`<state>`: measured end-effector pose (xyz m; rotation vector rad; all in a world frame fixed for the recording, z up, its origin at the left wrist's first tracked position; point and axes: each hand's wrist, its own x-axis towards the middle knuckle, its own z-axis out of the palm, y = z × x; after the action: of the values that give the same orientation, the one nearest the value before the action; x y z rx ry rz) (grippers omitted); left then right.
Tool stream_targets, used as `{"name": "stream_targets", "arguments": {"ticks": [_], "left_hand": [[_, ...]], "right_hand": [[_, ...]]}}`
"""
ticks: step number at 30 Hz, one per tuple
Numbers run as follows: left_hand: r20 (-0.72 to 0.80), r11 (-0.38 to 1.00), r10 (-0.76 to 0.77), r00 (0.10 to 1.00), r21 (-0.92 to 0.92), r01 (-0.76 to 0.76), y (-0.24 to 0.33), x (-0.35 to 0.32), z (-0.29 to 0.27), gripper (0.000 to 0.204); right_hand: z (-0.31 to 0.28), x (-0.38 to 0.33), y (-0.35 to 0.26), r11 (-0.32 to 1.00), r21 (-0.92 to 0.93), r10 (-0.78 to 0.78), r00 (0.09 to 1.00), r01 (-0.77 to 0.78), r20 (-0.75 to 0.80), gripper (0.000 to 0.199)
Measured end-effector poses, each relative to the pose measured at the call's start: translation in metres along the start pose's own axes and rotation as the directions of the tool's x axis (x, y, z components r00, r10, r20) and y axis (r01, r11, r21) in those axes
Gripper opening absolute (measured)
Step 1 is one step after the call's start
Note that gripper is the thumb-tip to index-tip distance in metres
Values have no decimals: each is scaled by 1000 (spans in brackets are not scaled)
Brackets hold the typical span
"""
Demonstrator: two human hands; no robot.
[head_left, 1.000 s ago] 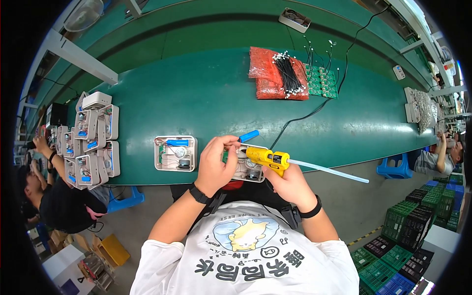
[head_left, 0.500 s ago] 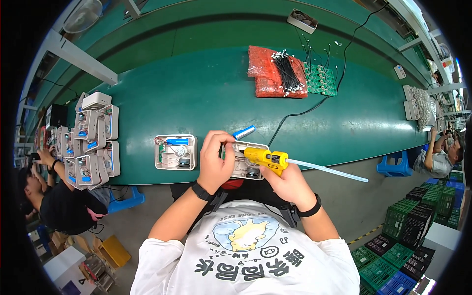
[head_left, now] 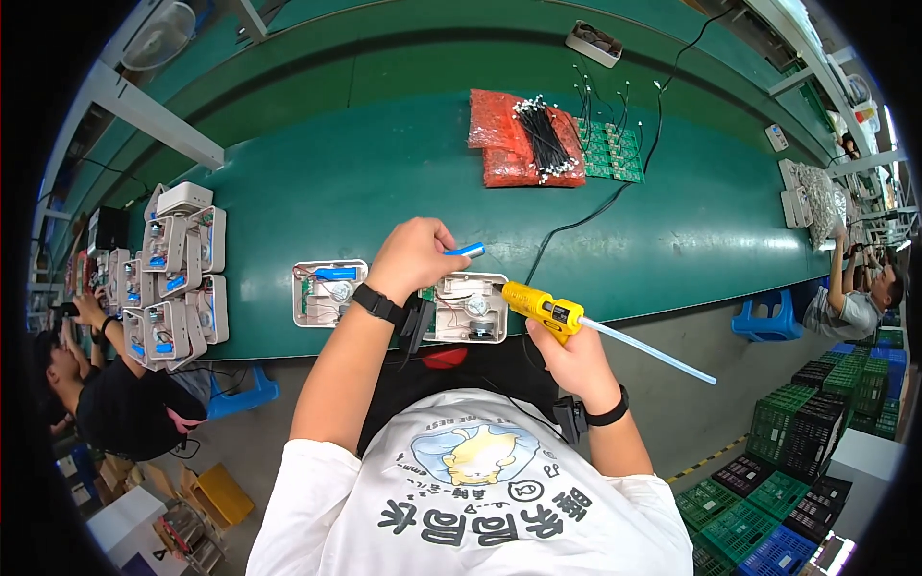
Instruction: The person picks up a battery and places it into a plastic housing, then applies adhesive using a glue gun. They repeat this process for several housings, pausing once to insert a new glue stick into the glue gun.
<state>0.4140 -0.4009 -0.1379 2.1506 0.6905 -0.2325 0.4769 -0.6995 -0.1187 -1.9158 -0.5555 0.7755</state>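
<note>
My left hand pinches one end of a blue cylindrical battery, just beyond the far edge of an open white plastic housing. Inside that housing sit a round speaker, a translucent round part and thin wires. My right hand is wrapped round a yellow hot glue gun, its tip pointing left at the housing's right rim. A clear glue stick sticks out of the gun's back. Left of these, partly behind my left forearm, lies a second housing with a blue battery fitted inside.
Stacked housings stand at the table's left. Farther back lie a red bubble-wrap bag with black wires and green circuit boards. A black cable crosses the table. People sit at both sides; crates stand lower right.
My left hand has moved up and left, away from the housing, keeping the battery. The glue gun has drawn back to the right from over the housing's inside to its rim.
</note>
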Motion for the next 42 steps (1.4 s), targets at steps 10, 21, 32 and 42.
{"name": "stream_targets", "arguments": {"ticks": [10,21,32,42], "left_hand": [[-314,963,240,919,-45,-267,-1,-43,13,26],[-380,752,647,661,175,-635,-20,-65,37,23],[-430,883,396,811,-64,-465,-29,-63,42,25],[-155,946,284,946,-112,-303,-24,-48,30,21]], "right_hand": [[-7,-1,11,997,-34,-69,995,71,70,33],[-12,-3,4,1000,12,-1,999,0,52,35],[-8,5,12,968,232,87,996,-93,34,36],[-1,17,26,975,-37,-221,975,220,-6,33]]}}
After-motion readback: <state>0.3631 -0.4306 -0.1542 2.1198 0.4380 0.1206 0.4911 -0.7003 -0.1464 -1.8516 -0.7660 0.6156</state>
